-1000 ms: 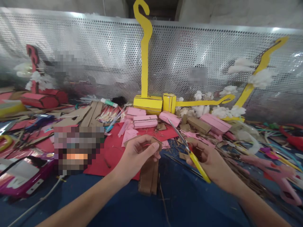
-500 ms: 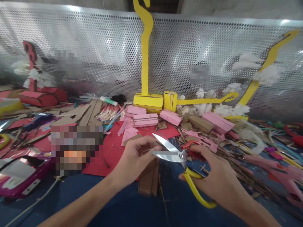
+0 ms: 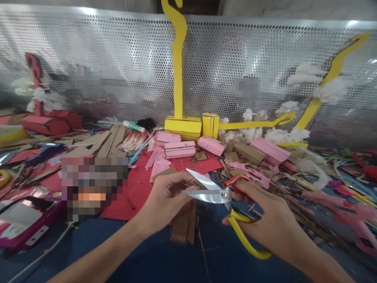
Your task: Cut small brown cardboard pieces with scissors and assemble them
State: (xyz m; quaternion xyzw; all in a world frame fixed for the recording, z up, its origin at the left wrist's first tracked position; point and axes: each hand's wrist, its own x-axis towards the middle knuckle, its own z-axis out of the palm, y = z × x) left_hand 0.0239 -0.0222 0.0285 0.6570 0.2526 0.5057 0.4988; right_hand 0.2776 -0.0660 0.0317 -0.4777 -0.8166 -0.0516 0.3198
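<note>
My right hand [image 3: 265,212] grips a pair of scissors [image 3: 224,195] with one red and one yellow handle. Their silver blades are spread apart and point left at my left hand [image 3: 171,194]. That hand's fingers are curled with thumb and fingertips close together, right at the blade tips. A thin dark edge shows between the blades there, but what the fingers pinch is mostly hidden. Below them, a folded piece of brown cardboard [image 3: 183,226] lies on the blue surface. Under and behind my left wrist spreads a red sheet [image 3: 119,206].
Pink cardboard boxes [image 3: 180,150] sit behind my hands, with yellow boxes [image 3: 183,125] bearing long curved strips further back. A perforated metal panel [image 3: 206,59] closes off the rear. Cardboard scraps [image 3: 294,208] litter the right; a purple device [image 3: 35,226] and white cable [image 3: 44,253] lie left.
The view has shifted slightly. The scissor blades sit a little further left, closer to my left fingers, and are still spread. Both hands keep their grips.
</note>
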